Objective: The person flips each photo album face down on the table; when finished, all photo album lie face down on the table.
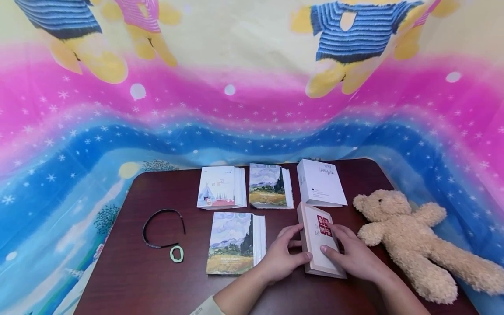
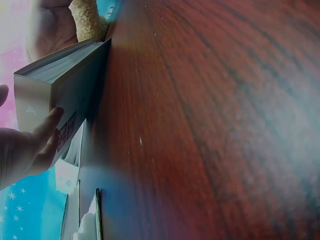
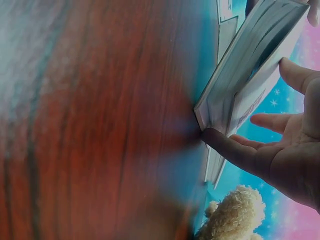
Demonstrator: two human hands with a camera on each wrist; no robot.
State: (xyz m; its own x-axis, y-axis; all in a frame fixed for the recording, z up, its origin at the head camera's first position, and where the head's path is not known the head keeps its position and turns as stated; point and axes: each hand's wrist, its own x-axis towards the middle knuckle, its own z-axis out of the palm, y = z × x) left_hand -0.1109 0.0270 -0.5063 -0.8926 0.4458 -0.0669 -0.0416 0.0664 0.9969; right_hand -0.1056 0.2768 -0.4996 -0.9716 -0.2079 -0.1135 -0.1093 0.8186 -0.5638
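Observation:
A cream photo album (image 1: 320, 258) with a red square of characters on its cover sits between my hands at the table's near right; both hold it. My left hand (image 1: 281, 256) has its fingers and thumb at the spine side. My right hand (image 1: 356, 253) keeps its thumb on the cover, with fingers along the opposite edge. In the left wrist view, the album's spine (image 2: 32, 102) faces the camera, with left fingers (image 2: 47, 125) against it. In the right wrist view the album's page block (image 3: 250, 60) shows, and the album looks tilted against the tabletop.
Two landscape-cover albums (image 1: 267, 183) (image 1: 230, 243), a tent-picture album (image 1: 216, 188) and a white album (image 1: 320, 181) lie around on the dark table (image 1: 169, 284). A teddy bear (image 1: 397, 232) lies right. Left are a black headband (image 1: 147, 236) and a green hair tie (image 1: 176, 254).

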